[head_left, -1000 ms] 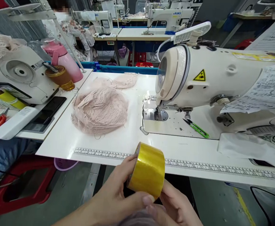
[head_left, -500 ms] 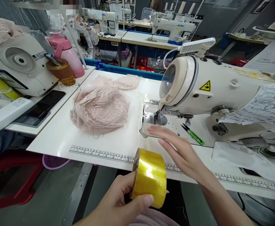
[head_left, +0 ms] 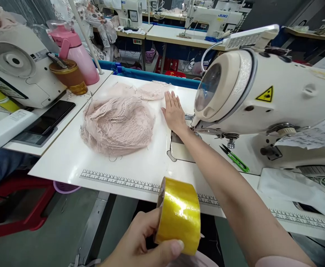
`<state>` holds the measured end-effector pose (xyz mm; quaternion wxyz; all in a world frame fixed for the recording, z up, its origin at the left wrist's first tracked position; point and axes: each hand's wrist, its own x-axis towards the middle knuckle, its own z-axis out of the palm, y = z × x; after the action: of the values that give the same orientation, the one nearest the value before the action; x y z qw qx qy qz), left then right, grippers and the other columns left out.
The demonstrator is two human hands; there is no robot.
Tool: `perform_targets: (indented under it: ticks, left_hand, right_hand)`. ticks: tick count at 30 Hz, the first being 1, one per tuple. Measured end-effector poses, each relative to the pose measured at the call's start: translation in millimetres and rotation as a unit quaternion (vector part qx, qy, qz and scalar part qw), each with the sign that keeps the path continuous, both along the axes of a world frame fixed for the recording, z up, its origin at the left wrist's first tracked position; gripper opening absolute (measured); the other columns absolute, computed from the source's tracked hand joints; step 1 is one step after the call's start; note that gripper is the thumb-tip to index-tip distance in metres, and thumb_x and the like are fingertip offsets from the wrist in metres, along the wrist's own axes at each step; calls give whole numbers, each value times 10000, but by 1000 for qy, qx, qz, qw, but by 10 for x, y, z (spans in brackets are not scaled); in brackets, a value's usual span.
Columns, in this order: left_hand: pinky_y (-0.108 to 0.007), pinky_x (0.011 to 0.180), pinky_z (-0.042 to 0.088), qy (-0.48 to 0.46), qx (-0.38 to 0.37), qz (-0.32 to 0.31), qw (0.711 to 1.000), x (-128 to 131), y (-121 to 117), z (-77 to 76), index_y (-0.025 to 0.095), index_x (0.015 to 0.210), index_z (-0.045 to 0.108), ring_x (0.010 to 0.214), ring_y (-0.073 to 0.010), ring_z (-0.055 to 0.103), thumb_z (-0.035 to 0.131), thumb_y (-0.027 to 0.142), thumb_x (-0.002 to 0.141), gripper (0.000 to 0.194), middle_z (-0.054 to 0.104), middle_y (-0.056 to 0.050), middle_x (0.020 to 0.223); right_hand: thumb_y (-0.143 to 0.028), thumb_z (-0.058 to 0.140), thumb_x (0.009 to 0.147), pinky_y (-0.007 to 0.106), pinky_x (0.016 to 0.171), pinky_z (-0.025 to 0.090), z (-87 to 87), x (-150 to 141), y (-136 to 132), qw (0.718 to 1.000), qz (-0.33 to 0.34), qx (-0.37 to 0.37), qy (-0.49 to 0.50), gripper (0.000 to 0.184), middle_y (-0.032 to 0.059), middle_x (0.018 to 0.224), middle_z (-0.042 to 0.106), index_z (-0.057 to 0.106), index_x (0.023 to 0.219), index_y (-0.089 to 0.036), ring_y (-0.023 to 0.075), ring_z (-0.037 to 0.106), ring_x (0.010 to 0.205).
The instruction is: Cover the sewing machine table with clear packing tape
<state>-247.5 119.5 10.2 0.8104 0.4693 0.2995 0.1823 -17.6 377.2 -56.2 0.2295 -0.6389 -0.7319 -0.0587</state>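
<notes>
My left hand grips a roll of yellow packing tape just off the front edge of the table, fingers inside its core and thumb on the outer face. With fingers stretched out, my right hand lies flat on the white tabletop, left of the sewing machine's head. Below that wrist is the metal plate of the machine bed, partly hidden by my forearm, with what looks like clear tape at its left edge. A heap of pale pink lace fabric lies to the left of my right hand.
Green thread snips lie under the machine arm. Printed rulers run along the table's front edge. On the left stand another machine, a pink bottle, a brown cup and a black phone. A red stool is below.
My right hand has moved away from me, from the front of the metal plate to the tabletop beyond it. The tape roll stays in my left hand. The view has shifted slightly.
</notes>
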Motion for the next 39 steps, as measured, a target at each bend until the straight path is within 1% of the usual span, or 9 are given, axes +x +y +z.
perform_targets:
  ticks: [4, 7, 13, 17, 21, 27, 31, 35, 39]
  left_hand:
    - [-323, 885, 564, -19, 30, -6, 999, 13, -7, -85, 145, 1085, 725, 965, -236, 711, 635, 493, 898, 405, 761, -124, 1034]
    - [-315, 861, 570, -26, 45, 2, 999, 19, -25, -135, 140, 1084, 719, 947, -232, 711, 636, 497, 895, 412, 758, -125, 1025]
    - [-344, 885, 567, -7, 12, 11, 1000, 20, -30, -65, 142, 1040, 725, 935, -241, 709, 661, 515, 877, 412, 758, -120, 985]
    - [-352, 911, 560, 17, -12, 19, 1000, 27, -34, -12, 144, 1054, 728, 956, -243, 708, 680, 512, 863, 418, 761, -116, 1005]
    - [-354, 912, 558, 21, -20, 32, 999, 34, -45, -34, 149, 1114, 718, 965, -242, 712, 706, 500, 847, 441, 770, -113, 1027]
    - [-401, 971, 531, 19, -51, 22, 998, 34, -44, -52, 147, 1151, 706, 1054, -274, 709, 691, 494, 866, 449, 748, -142, 1153]
    - [-372, 961, 537, 10, -67, 31, 997, 42, -26, -14, 153, 1130, 716, 1056, -266, 713, 705, 471, 863, 415, 753, -131, 1142]
    - [-321, 959, 540, 3, -92, 33, 995, 60, -15, 6, 182, 1112, 732, 1066, -235, 712, 715, 444, 864, 361, 757, -98, 1142]
    - [-344, 970, 537, 11, -82, 33, 996, 69, -27, -24, 172, 1139, 726, 1061, -243, 712, 714, 460, 861, 400, 752, -119, 1151]
  right_hand:
    - [-427, 309, 1041, 442, 1296, 36, 0, -21, -33, 999, -10, -22, -33, 686, 152, 1653, 210, 235, 1578, -7, 252, 100, 1558]
    - [-472, 288, 1047, 447, 1294, 42, 5, -46, -95, 999, -5, -25, -38, 704, 152, 1648, 227, 247, 1574, -8, 250, 118, 1555]
    - [-572, 181, 1040, 479, 1290, 53, -3, -92, -260, 999, 36, -27, -21, 763, 130, 1647, 238, 271, 1571, -32, 263, 142, 1551]
    - [-580, 172, 1036, 489, 1291, 18, 24, -155, -437, 997, 53, -44, -19, 783, 150, 1657, 189, 224, 1582, -21, 255, 93, 1559]
    - [-582, 251, 1030, 488, 1290, -7, 43, -222, -629, 996, 66, -48, -28, 784, 147, 1664, 165, 191, 1592, -38, 252, 59, 1562]
    - [-542, 253, 1045, 491, 1289, -15, 79, -339, -893, 992, 92, -43, -69, 763, 150, 1667, 116, 183, 1587, -10, 261, 42, 1561]
    - [-562, 321, 1031, 516, 1283, -33, 91, -403, -1067, 988, 122, -43, -80, 791, 156, 1662, 122, 175, 1589, -21, 262, 21, 1560]
    - [-573, 327, 1029, 515, 1285, -25, 75, -463, -1274, 986, 141, -44, -72, 781, 125, 1665, 116, 160, 1600, -68, 229, 3, 1559]
    - [-602, 391, 1001, 502, 1281, -40, 94, -491, -1388, 983, 153, -41, -95, 848, 135, 1663, 103, 167, 1592, -36, 250, 6, 1557]
